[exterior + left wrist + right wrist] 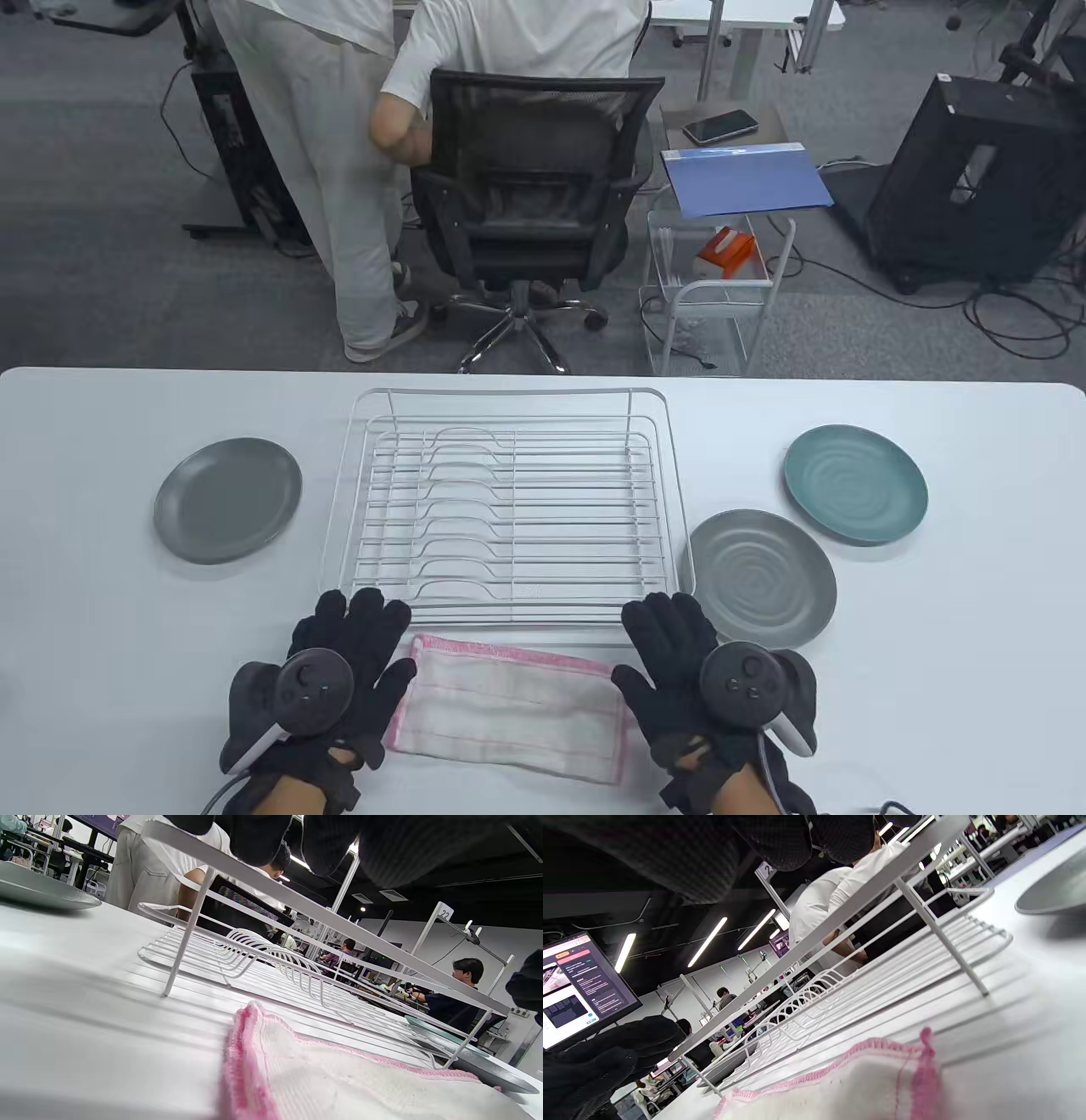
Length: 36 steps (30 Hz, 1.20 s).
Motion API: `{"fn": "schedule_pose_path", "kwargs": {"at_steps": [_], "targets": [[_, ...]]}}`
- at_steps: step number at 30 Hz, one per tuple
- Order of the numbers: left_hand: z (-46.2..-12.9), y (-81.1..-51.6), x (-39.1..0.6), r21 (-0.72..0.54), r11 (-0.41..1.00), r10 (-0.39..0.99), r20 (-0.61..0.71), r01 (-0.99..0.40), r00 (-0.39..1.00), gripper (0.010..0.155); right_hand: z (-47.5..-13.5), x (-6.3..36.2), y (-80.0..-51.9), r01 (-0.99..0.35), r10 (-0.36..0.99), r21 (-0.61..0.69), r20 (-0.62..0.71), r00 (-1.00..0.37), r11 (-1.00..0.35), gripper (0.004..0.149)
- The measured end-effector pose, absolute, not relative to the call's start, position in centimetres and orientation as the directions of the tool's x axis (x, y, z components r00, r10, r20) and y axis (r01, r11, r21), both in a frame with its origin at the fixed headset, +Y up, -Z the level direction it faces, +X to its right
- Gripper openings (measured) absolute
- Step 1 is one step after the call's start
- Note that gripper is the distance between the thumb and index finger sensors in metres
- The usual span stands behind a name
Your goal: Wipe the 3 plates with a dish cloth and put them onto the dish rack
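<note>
A white wire dish rack (509,501) stands mid-table with nothing in it. A smooth grey plate (227,499) lies to its left. Right of the rack are a ribbed grey plate (762,576) and, further back, a teal plate (855,482). A white dish cloth with pink edging (509,717) lies flat in front of the rack. My left hand (352,658) rests flat on the table at the cloth's left end, fingers straight. My right hand (679,662) lies flat at the cloth's right end. Both wrist views show the cloth (339,1077) (848,1086) and the rack (263,955) (882,976) from table level.
Behind the table's far edge stand a black office chair (530,195), a person in white clothes (314,161) and a small wire cart (717,280). Bare table top (102,645) lies left of my left hand and right of the plates.
</note>
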<state>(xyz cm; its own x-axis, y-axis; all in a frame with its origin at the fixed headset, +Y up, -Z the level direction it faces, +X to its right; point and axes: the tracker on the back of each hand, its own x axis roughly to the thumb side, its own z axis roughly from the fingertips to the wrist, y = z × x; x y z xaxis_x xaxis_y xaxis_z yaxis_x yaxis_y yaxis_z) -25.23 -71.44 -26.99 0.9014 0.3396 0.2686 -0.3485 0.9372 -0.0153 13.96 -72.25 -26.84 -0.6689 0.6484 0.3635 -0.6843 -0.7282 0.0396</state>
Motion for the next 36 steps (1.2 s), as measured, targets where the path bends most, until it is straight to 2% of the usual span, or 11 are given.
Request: {"fn": "schedule_pose_path", "kwargs": {"at_steps": [4,14,19,23,25,30,36], "targets": [[-27.0,-71.3,-25.1,0.003,0.937,0.335,0.278,-0.349,0.9,0.06,-26.4,14.0,-71.5,-0.703,0.646,0.002,0.395,-0.653,-0.711,0.069],[-26.8,-71.2,-24.9,0.013,0.932,0.342,0.295,-0.361,0.892,0.06,-26.2,13.0,-71.6,-0.687,0.619,0.001,0.435,-0.654,-0.726,0.069],[-26.7,-71.1,-24.8,0.015,0.933,0.34,0.299,-0.36,0.892,0.06,-25.8,11.6,-71.3,-0.673,0.581,-0.014,0.492,-0.648,-0.74,0.068],[-26.8,-71.0,-24.5,0.009,0.935,0.335,0.301,-0.353,0.893,0.059,-25.2,8.8,-71.7,-0.635,0.542,0.041,0.565,-0.622,-0.771,0.068],[-26.7,-70.8,-24.4,0.017,0.933,0.337,0.307,-0.359,0.89,0.059,-25.1,6.8,-72.3,-0.576,0.51,0.089,0.588,-0.628,-0.812,0.068],[-26.4,-70.5,-24.1,0.024,0.933,0.334,0.322,-0.36,0.886,0.059,-25.1,1.5,-75.5,-0.271,0.387,0.276,0.611,-0.691,-0.922,0.072],[-26.5,-70.5,-24.0,0.015,0.932,0.338,0.32,-0.362,0.885,0.059,-25.2,-0.6,-77.6,-0.033,0.229,0.314,0.612,-0.757,-0.949,0.077]]}}
